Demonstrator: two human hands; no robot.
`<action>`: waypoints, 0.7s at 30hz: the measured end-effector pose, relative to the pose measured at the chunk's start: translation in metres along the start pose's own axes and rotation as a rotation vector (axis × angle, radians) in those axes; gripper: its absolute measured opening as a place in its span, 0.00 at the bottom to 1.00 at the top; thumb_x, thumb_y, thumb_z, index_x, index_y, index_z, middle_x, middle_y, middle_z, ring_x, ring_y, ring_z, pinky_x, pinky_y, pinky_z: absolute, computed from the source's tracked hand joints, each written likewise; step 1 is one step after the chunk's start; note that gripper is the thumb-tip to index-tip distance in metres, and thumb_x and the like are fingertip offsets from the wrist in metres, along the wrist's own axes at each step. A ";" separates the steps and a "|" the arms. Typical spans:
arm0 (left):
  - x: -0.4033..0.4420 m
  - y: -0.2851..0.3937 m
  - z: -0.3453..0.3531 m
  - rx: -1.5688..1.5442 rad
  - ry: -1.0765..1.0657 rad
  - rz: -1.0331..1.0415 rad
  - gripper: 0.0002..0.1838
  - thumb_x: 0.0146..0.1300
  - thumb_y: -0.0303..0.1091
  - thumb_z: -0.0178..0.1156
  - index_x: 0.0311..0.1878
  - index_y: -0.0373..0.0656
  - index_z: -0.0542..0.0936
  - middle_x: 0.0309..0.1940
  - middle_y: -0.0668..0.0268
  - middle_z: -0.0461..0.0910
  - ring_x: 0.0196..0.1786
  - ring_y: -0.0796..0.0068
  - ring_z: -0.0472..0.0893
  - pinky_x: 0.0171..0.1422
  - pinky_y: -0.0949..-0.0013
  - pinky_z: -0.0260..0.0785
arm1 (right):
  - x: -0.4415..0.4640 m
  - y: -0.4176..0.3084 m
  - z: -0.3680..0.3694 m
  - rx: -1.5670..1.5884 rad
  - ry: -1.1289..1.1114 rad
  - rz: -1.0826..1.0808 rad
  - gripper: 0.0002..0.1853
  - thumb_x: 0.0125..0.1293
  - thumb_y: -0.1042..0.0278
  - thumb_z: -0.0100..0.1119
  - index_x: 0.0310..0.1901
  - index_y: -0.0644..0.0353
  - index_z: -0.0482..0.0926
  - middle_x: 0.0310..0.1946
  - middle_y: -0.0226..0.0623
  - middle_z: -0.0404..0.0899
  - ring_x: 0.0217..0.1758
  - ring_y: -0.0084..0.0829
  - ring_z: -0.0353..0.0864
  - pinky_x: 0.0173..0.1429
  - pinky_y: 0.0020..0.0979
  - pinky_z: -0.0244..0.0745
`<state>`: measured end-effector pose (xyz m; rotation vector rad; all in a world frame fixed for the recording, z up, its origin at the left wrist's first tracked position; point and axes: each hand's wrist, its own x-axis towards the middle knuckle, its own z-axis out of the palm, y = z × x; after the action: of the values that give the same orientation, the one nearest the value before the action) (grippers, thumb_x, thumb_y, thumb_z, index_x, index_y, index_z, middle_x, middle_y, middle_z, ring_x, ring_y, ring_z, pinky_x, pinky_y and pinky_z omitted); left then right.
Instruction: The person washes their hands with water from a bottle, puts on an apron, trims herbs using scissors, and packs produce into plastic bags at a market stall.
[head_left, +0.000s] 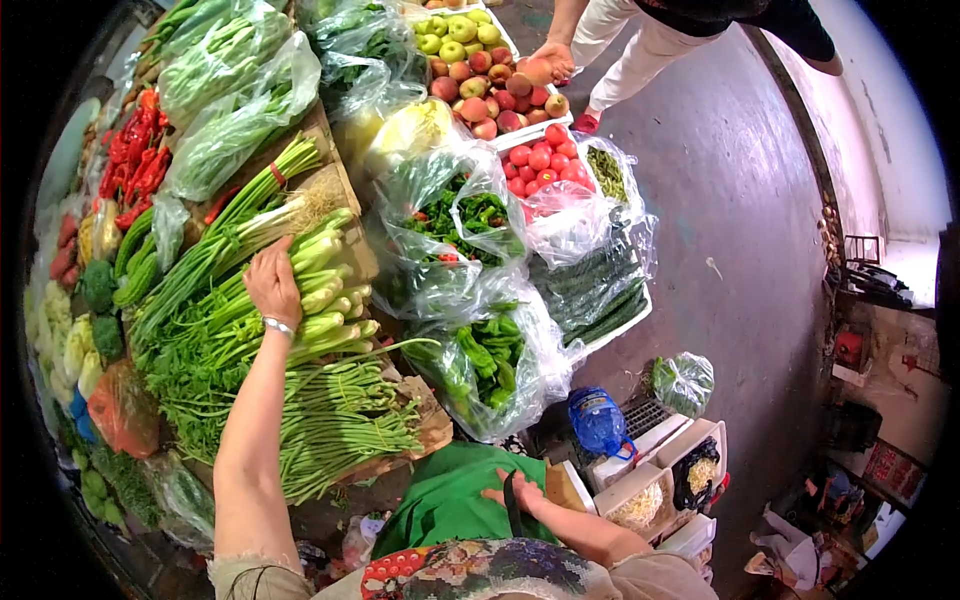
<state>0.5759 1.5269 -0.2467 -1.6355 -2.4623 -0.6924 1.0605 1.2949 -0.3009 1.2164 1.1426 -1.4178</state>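
Note:
My left hand (272,283) reaches out over the vegetable stand, with a silvery bracelet at the wrist. Its fingers are curled down onto the celery (322,280), among the upper stalks; the fingertips are hidden. Just beyond it lie scallions (215,248) with pale, rooty ends, part of them tied with a red band. Long green beans (345,425) are spread on the near side of the celery. My right hand (515,492) rests at the green apron (440,500) over my lap, its fingers apart and a black strap beside them.
Bagged green peppers (490,355), cucumbers (595,300), tomatoes (545,165) and peaches (490,95) stand to the right. A blue water jug (598,420) sits near white bins (645,505). Another person's hand (553,62) is over the peaches.

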 end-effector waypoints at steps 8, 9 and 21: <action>-0.001 -0.001 0.000 -0.023 0.012 0.012 0.19 0.72 0.44 0.42 0.48 0.49 0.83 0.47 0.67 0.83 0.53 0.66 0.76 0.57 0.61 0.59 | 0.032 0.028 0.030 -0.045 0.012 -0.072 0.50 0.51 0.25 0.55 0.72 0.42 0.55 0.71 0.49 0.55 0.68 0.60 0.60 0.69 0.49 0.59; 0.000 0.000 0.000 -0.021 0.009 0.010 0.19 0.72 0.44 0.42 0.48 0.49 0.83 0.47 0.67 0.83 0.53 0.66 0.76 0.57 0.61 0.59 | 0.032 0.026 0.028 -0.023 0.014 -0.042 0.50 0.51 0.26 0.55 0.73 0.42 0.55 0.70 0.49 0.55 0.68 0.59 0.60 0.69 0.49 0.59; -0.001 0.000 0.000 0.009 0.033 0.025 0.18 0.71 0.42 0.43 0.47 0.50 0.84 0.45 0.68 0.83 0.51 0.67 0.77 0.55 0.62 0.60 | -0.001 -0.001 0.002 0.020 0.018 0.027 0.50 0.51 0.27 0.56 0.73 0.42 0.54 0.71 0.49 0.54 0.69 0.59 0.59 0.69 0.49 0.60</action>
<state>0.5765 1.5266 -0.2470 -1.6354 -2.4151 -0.6975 1.0593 1.2930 -0.2999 1.2566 1.1232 -1.4035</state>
